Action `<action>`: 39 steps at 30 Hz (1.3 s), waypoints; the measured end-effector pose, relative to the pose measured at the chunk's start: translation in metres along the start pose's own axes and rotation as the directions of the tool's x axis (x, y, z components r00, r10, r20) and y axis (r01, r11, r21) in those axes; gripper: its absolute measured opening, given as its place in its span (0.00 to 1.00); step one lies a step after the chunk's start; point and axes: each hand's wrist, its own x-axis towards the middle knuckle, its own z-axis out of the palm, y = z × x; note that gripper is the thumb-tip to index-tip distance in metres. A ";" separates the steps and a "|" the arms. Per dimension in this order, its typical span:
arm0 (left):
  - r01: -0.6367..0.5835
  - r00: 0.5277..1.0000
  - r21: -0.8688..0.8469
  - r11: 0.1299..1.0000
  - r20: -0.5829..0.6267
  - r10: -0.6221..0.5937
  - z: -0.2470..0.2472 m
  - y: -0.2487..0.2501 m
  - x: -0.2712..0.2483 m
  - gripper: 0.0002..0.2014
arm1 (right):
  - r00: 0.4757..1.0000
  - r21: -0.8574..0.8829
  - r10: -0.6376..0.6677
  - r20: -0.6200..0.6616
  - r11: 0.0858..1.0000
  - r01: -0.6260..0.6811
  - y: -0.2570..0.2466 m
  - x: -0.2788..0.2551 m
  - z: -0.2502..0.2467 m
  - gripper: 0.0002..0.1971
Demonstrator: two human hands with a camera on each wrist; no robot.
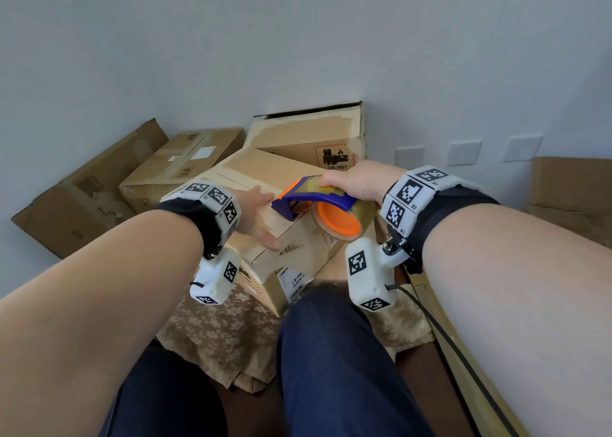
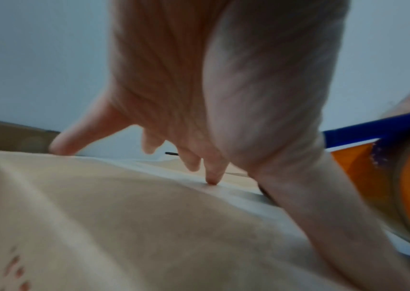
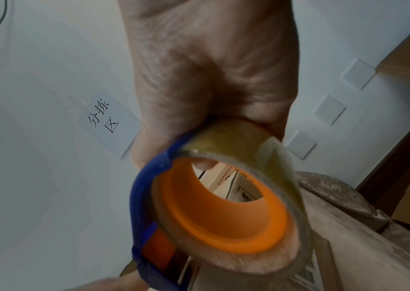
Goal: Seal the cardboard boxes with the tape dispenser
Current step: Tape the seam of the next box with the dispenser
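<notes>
The right hand (image 1: 359, 181) grips the dispenser (image 1: 318, 201), fingers clamped over its blue frame; its long axis runs left-right, cutter end pointing left and resting on the top edge of the box (image 1: 265, 185). The left hand (image 1: 256, 215) presses spread, straight fingers (image 2: 211, 173) on the box top, thumb just beside the cutter. Only the right wrist view looks through the orange core (image 3: 223, 212) of the tape roll (image 3: 243, 137); the head view alone shows more boxes (image 1: 178, 168) against the wall.
</notes>
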 end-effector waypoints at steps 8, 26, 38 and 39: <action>-0.043 0.998 -0.033 0.999 0.040 0.044 0.005 0.000 0.013 0.74 | 1.000 0.151 -0.008 -0.003 0.988 0.008 0.017 -0.002 0.008 0.30; -0.129 0.991 0.111 0.985 0.045 0.125 0.002 0.010 0.002 0.56 | 0.999 0.303 -0.051 -0.012 0.952 0.052 0.049 -0.026 0.023 0.31; -0.087 0.996 0.225 0.970 0.042 0.079 -0.007 0.023 0.000 0.56 | 0.999 0.253 -0.017 -0.039 0.967 0.027 0.073 -0.036 0.021 0.24; -0.078 0.997 0.231 0.970 0.033 0.072 -0.007 0.026 -0.001 0.55 | 0.999 0.245 -0.015 -0.035 0.969 0.023 0.071 -0.035 0.022 0.24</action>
